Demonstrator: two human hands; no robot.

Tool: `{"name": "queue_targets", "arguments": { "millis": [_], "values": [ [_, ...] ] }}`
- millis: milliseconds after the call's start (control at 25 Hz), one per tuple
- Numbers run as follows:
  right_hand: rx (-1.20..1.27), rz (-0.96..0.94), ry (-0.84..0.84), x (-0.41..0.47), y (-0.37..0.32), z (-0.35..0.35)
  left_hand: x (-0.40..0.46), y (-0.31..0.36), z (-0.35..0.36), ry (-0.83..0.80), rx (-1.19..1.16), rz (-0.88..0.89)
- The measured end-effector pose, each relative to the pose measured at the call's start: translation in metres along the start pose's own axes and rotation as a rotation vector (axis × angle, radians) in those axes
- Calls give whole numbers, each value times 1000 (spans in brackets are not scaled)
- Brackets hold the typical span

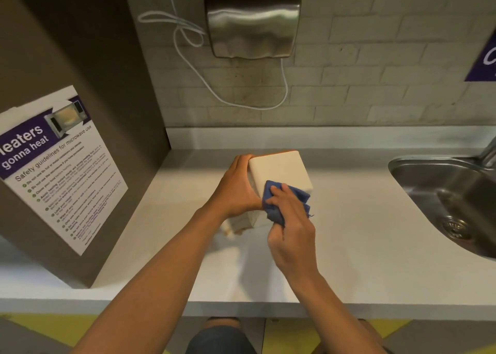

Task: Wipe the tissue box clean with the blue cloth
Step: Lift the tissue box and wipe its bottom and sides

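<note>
Here, two hands clean a tissue box (pixel 279 170) on the white counter (pixel 362 246).
The left hand (pixel 237 186) curls round its left side, maybe tipping it up. The right hand (pixel 291 227) pinches the blue cloth (pixel 285 203) against its near end.

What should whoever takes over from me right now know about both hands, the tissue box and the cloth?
Left hand: grips the left side of the tissue box, holding it tilted above the counter.
Right hand: grips the bunched blue cloth, pressing it against the near end of the box.
Tissue sticks out of the box on its lower side, below the left hand.
Done: the wipe is under way at the near end; how much is already clean cannot be told.
Left: the broad pale face and the far end are not covered by the cloth; wipe those, then set the box down.
The sink lies to the right.
</note>
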State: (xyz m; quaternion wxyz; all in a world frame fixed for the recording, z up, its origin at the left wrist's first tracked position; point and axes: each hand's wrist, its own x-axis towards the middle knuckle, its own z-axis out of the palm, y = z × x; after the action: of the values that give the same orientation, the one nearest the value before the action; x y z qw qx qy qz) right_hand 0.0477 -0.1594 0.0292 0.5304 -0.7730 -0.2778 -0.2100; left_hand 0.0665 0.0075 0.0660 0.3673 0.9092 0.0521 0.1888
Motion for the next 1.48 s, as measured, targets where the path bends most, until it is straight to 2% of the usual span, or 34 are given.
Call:
{"name": "queue_targets", "arguments": {
  "millis": [200,280,440,720,1000,1240,1360,1480],
  "values": [
    [88,229,273,16,19,-15,1,3,0,25,28,-34],
    [66,195,245,6,12,-4,2,3,1,19,17,-36],
    [98,104,87,-28,-4,16,1,5,-3,-6,2,-28],
    [-149,-12,190,24,23,-28,-3,8,2,7,37,-36],
    [-207,73,181,102,14,-34,-10,11,2,-18,51,-13],
    [-153,-102,-94,66,-13,3,-5,6,3,-31,-7,1],
    [-168,-177,-146,56,-13,-1,-7,5,3,-37,-25,4],
    [-176,-14,-28,88,8,-16,-11,9,8,23,9,-5]
  ]
}}
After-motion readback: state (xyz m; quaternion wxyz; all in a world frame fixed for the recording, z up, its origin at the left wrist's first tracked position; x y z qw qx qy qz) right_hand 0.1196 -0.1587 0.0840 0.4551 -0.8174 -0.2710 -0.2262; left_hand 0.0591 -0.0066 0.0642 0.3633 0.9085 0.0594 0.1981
